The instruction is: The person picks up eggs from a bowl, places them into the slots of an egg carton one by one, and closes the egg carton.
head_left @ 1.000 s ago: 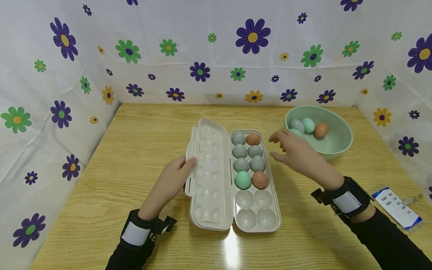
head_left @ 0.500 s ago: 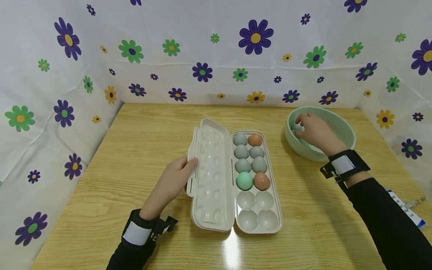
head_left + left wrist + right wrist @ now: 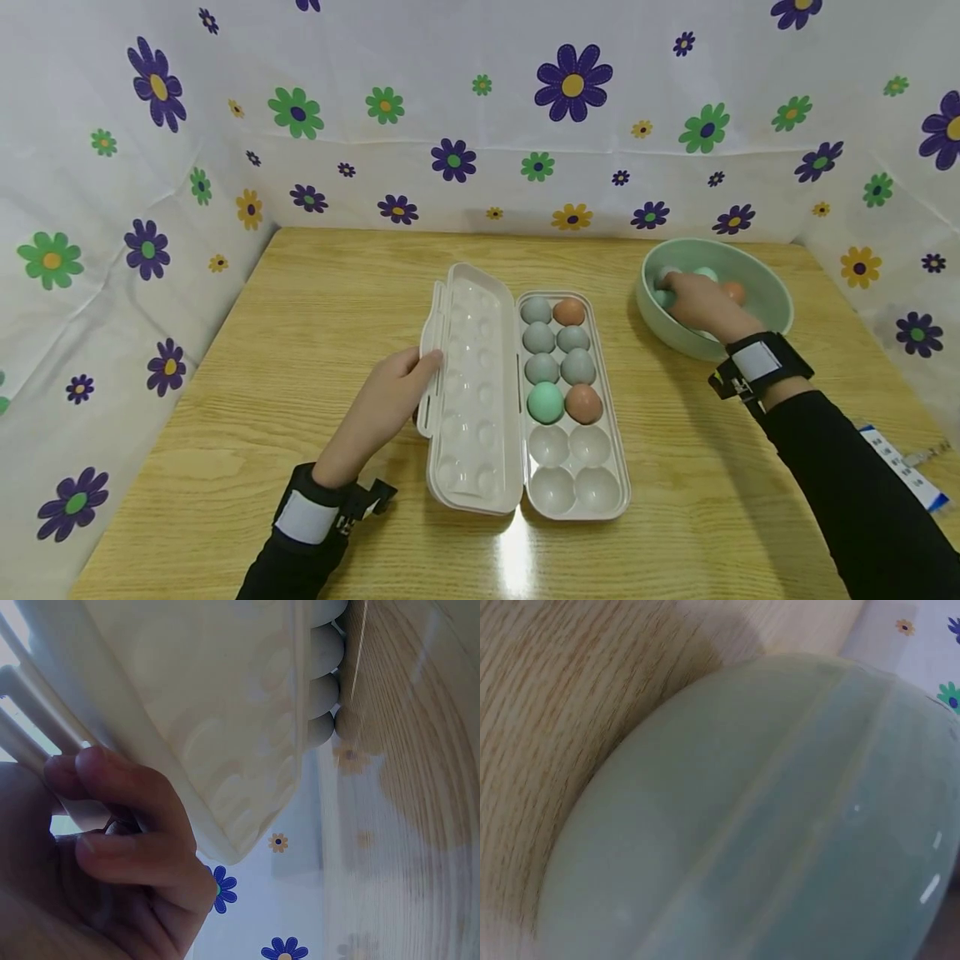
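Observation:
A pale plastic egg carton lies open on the table, its lid tilted up on the left. My left hand grips the lid's outer edge, with the thumb on the inner side; bent fingers show in the left wrist view. Grey, brown and green eggs fill the far rows of cups. My right hand is down inside the light green bowl, fingers bent around a green egg at its left side. In the right wrist view the bowl's outer wall hides hand and eggs.
Beside my right hand in the bowl are a grey egg, another green egg and a brown egg. A blue-and-white card lies at the right. Flowered cloth walls the table's back and sides.
My right hand has moved from between carton and bowl into the bowl, and down onto the eggs there. Eggs in the bowl have shifted slightly right. My left hand stays on the lid.

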Demonstrator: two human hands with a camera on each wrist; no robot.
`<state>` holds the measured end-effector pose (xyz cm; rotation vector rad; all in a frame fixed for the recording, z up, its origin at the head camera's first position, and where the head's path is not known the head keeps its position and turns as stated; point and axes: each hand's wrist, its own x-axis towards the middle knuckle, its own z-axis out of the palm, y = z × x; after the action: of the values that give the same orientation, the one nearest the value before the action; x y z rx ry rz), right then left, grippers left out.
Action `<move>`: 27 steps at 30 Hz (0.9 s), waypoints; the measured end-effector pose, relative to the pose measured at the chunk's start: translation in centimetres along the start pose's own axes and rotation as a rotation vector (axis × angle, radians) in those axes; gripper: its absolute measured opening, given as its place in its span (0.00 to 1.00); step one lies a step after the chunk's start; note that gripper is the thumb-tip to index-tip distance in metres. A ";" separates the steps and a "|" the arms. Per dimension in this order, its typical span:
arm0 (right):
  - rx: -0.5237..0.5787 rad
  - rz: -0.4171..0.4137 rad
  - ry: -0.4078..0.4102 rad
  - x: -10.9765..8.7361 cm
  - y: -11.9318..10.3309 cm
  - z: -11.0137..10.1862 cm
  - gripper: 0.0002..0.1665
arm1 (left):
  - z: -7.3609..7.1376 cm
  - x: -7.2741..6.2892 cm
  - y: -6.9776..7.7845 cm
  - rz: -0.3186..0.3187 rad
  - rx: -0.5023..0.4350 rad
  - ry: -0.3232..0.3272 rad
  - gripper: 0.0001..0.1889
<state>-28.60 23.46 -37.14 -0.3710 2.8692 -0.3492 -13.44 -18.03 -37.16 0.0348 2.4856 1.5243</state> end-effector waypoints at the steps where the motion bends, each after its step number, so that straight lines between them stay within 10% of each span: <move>1: 0.013 0.021 0.005 -0.1 0.1 0.0 0.22 | 0.0 0.0 0.0 0.001 0.001 0.000 0.25; 9: 0.099 0.023 0.125 -1.9 -0.2 -1.0 0.29 | 0.1 0.0 0.1 -0.001 -0.005 0.001 0.26; 27: 0.089 -0.198 0.233 -8.8 -9.5 -1.4 0.23 | 0.1 -0.1 0.2 -0.005 -0.006 0.003 0.26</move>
<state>-18.55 17.26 -31.60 -0.6387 3.0342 -0.5895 -13.36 -17.82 -36.99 0.0250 2.4816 1.5309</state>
